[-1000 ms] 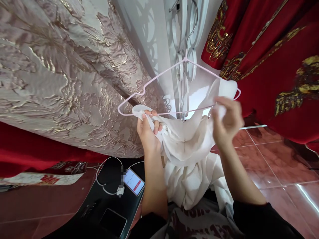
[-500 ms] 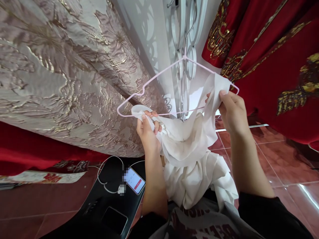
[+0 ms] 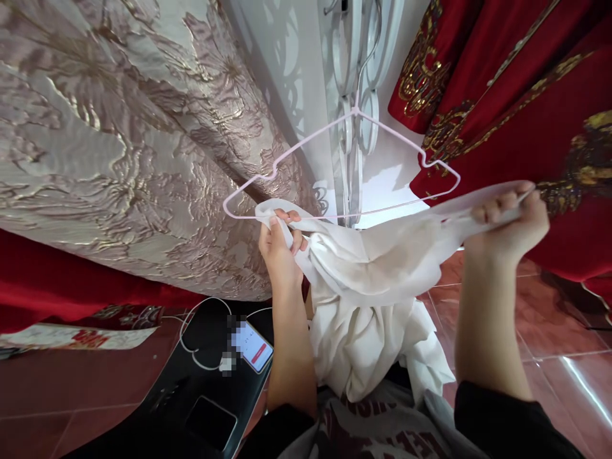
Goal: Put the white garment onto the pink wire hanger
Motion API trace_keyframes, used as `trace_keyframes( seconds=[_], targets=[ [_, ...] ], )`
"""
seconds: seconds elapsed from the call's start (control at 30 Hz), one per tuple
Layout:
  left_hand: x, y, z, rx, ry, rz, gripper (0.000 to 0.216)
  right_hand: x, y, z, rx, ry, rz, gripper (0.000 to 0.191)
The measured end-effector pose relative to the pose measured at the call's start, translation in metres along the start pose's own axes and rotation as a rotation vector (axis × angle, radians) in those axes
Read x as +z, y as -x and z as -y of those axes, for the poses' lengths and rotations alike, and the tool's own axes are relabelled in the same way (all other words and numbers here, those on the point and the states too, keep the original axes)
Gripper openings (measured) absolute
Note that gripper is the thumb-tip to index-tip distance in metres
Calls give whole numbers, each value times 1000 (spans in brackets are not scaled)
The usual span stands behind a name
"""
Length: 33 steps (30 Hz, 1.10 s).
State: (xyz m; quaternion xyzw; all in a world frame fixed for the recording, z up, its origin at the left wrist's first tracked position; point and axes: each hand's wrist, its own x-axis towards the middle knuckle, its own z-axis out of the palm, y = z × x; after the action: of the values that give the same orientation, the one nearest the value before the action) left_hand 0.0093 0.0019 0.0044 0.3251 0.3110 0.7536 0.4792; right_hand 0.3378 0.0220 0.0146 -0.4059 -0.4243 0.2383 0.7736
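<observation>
A white garment [image 3: 368, 299] hangs bunched between my two hands in front of me. My left hand [image 3: 280, 245] is closed on one edge of it, just under the bottom bar of a pale pink wire hanger [image 3: 306, 146]. My right hand [image 3: 509, 220] is closed on another edge, stretched out to the right past the hanger's right tip. The hanger hangs by its hook from a white ornamental metal frame [image 3: 356, 70]. The garment's lower folds fall toward my lap.
A large beige floral-embossed fabric [image 3: 119, 146] fills the left. Red cloth with gold embroidery [image 3: 526, 102] hangs at right. A black case [image 3: 205, 382] on the red tiled floor [image 3: 549, 331] holds a lit phone [image 3: 253, 347] and a white cable.
My right hand has pulled its edge of the white garment out to the right, off the hanger's right end, stretching the cloth taut. My left hand has stayed in place.
</observation>
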Motion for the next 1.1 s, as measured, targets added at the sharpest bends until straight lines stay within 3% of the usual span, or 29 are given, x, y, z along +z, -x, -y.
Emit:
trace_keyframes(
  seconds=[0.07, 0.13, 0.2, 0.3, 0.37, 0.5, 0.6, 0.73, 0.8, 0.87, 1.0, 1.1],
  targets=[
    [2, 1, 3, -19, 5, 7, 31, 10, 37, -6, -31, 54, -134, 29],
    [5, 4, 7, -58, 27, 5, 31, 30, 72, -6, -50, 100, -120, 27],
    [9, 8, 10, -86, 51, -7, 31, 53, 95, -3, -76, 227, 76, 30],
    [13, 15, 14, -106, 55, -15, 30, 80, 101, -2, -46, 400, 412, 37],
    [14, 19, 17, -118, 48, -10, 30, 88, 96, -8, 19, 455, 501, 42],
    [11, 26, 22, -205, 63, 24, 27, 88, 90, -26, 78, 496, 318, 47],
    [-4, 23, 14, -311, 78, 37, 23, 84, 89, -31, 68, 481, 227, 45],
    [-37, -2, -20, -201, 60, -20, 21, 83, 84, -29, 70, 456, 264, 46],
    [-43, -17, -40, -136, 27, -38, 29, 85, 84, -29, 73, 463, 267, 48],
    [-35, -28, -55, -114, -49, 18, 38, 87, 87, -30, 59, 469, 263, 49],
    [8, -35, -63, -66, -394, 250, 64, 92, 100, -33, 93, 454, 248, 49],
    [29, -32, -54, 175, -734, 269, 66, 96, 109, -31, 128, 438, 217, 51]
  ],
)
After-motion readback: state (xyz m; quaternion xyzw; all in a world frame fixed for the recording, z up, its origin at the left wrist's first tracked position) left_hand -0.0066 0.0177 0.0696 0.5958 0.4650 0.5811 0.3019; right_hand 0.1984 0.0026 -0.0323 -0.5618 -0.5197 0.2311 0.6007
